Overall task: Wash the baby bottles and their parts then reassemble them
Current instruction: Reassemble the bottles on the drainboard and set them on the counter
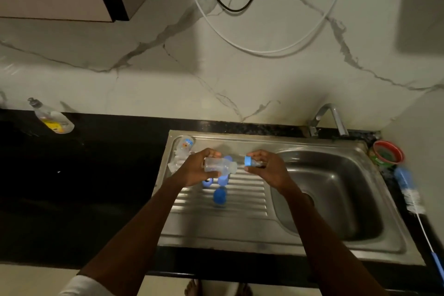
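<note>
My left hand (195,168) grips a clear baby bottle body (219,165) held sideways above the sink's ribbed drainboard (242,196). My right hand (266,167) holds a blue screw ring with its clear teat (251,161), a short gap from the bottle's open neck. Below my hands, blue caps and rings lie on the drainboard: one (219,196) in front, others (223,180) partly hidden by my left hand. More clear bottles (183,149) lie at the drainboard's back left corner.
The steel sink basin (336,199) is on the right, with a tap (332,115) behind it. A bottle brush (408,190) and a red bowl (388,152) sit at the sink's right. A dish soap bottle (51,119) lies on the black counter, far left.
</note>
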Demonstrator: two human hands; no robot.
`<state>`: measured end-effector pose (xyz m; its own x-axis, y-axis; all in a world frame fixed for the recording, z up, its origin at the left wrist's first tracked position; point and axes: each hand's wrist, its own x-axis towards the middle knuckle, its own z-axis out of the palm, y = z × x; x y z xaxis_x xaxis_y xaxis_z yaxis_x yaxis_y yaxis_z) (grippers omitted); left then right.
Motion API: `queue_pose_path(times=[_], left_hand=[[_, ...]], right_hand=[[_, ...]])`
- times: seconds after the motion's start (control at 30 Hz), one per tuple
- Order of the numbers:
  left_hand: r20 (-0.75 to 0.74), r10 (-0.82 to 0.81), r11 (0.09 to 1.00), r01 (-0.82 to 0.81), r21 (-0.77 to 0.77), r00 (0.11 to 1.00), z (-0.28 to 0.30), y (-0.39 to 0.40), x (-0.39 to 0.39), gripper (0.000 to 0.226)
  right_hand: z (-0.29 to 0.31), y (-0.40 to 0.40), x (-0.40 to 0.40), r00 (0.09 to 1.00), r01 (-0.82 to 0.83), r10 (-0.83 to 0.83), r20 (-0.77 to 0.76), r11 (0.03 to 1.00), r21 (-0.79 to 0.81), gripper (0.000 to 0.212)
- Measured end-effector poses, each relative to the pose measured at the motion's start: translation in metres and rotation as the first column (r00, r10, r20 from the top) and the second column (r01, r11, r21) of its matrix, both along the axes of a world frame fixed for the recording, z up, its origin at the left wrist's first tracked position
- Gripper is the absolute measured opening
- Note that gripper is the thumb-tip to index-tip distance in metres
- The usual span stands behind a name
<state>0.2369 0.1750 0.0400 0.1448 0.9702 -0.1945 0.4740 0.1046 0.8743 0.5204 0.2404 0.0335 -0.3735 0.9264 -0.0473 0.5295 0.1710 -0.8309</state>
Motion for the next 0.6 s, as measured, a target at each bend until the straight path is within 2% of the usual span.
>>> queue_pose_path(times=[0.07, 0.13, 0.17, 0.27, 0.33, 0.43, 0.5, 0.6], left_hand=[[0.111, 0.031, 0.999, -0.026, -0.046, 0.993, 0.005, -0.005, 0.006, 0.082], [0.120, 0.049, 0.998, -0.045, -0.039, 0.992, 0.006, -0.007, 0.012, 0.076], [0.062, 0.036, 0.999, -0.034, -0.027, 0.997, 0.009, -0.007, 0.012, 0.069], [0.038, -0.004, 0.998, 0.006, -0.056, 0.999, 0.007, -0.004, 0.011, 0.057], [-0.003, -0.027, 0.996, 0.027, -0.082, 1.000, 0.009, -0.001, 0.013, 0.057], [-0.193, -0.072, 0.997, 0.064, -0.046, 0.979, 0.016, 0.002, 0.015, 0.064], [-0.171, -0.121, 0.993, 0.115, -0.039, 0.978, 0.019, 0.002, 0.017, 0.070], [-0.109, -0.062, 0.996, 0.068, 0.052, 0.992, 0.017, -0.003, 0.016, 0.072]], right_hand=[[0.010, -0.004, -0.007, 0.997, -0.038, 0.036, -0.064, 0.999, -0.039, 0.044], [0.015, -0.007, -0.009, 0.994, -0.092, 0.090, -0.069, 0.995, -0.025, 0.044], [0.016, -0.008, -0.011, 0.991, -0.098, 0.096, -0.093, 0.995, -0.018, 0.044], [0.020, -0.010, -0.019, 0.985, -0.120, 0.119, -0.126, 0.993, -0.003, 0.043], [0.022, -0.009, -0.022, 0.980, -0.154, 0.150, -0.133, 0.988, -0.016, 0.041], [0.026, -0.010, -0.028, 0.975, -0.193, 0.193, -0.114, 0.981, 0.006, 0.039], [0.024, -0.011, -0.033, 0.978, -0.189, 0.191, -0.084, 0.981, 0.035, 0.037], [0.014, -0.011, -0.037, 0.987, -0.123, 0.119, -0.104, 0.992, -0.032, 0.033]])
